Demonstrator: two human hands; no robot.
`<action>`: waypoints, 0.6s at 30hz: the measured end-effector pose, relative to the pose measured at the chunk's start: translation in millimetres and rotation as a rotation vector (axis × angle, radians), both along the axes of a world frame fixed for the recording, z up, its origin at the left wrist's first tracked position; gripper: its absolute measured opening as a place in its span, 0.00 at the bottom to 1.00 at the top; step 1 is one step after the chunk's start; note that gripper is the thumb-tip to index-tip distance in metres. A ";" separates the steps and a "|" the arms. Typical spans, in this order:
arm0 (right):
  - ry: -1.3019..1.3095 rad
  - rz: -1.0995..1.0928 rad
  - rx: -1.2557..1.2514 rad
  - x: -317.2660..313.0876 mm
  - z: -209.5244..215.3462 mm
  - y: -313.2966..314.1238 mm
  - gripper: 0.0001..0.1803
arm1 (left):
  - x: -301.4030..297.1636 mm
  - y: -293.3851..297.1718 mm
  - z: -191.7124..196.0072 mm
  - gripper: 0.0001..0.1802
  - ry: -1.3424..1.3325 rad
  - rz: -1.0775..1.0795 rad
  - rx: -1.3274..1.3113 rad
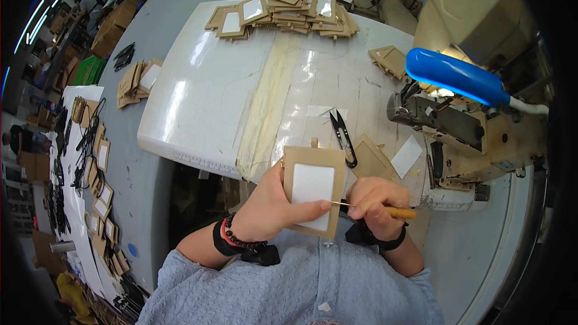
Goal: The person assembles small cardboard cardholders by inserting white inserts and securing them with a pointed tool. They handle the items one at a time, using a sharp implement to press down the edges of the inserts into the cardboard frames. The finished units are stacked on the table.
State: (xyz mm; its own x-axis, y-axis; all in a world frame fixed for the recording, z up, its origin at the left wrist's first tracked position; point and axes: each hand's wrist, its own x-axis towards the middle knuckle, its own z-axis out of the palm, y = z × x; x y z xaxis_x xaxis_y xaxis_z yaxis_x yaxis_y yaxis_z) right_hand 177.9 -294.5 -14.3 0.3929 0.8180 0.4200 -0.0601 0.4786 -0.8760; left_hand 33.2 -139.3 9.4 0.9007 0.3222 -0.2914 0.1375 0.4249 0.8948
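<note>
My left hand [262, 212] grips a tan card holder [315, 155] with a white window and a small loop at its top edge, its thumb lying across the window's lower part. Closed around the wooden handle of an awl [402, 212] is my right hand [376, 200]. The awl's thin metal shaft points left and meets the holder's right edge near my left thumb; whether its tip goes into the edge is too small to tell. Beyond the holder lie black thread snips [344, 141], a tan panel [368, 155] and a white card [407, 156].
On the right stands a sewing machine [445, 123] with a blue lamp [454, 75] above it. A pile of card holders [289, 15] covers the worktable's far side. More tan pieces [388, 60] lie by the machine, and another stack [137, 84] sits on the grey table leftward.
</note>
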 end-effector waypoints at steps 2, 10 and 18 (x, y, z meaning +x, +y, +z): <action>0.031 -0.016 0.006 -2.6 -3.1 0.4 0.13 | -0.6 0.6 -1.1 0.33 -0.004 -0.008 0.025; -0.019 -0.057 0.001 -3.5 2.8 0.7 0.11 | -0.7 0.1 -1.6 0.34 0.002 0.005 0.036; -0.234 -0.070 -0.038 -2.6 18.7 -4.6 0.09 | 0.7 2.8 1.9 0.34 0.001 0.007 0.049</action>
State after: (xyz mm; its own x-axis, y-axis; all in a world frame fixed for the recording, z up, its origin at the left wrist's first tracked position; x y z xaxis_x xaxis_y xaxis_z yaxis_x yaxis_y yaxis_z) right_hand 175.3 -299.1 4.4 0.3450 0.8093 0.4754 0.1784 0.4407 -0.8798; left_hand 33.9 -136.5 11.2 0.8979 0.3426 -0.2764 0.1359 0.3814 0.9143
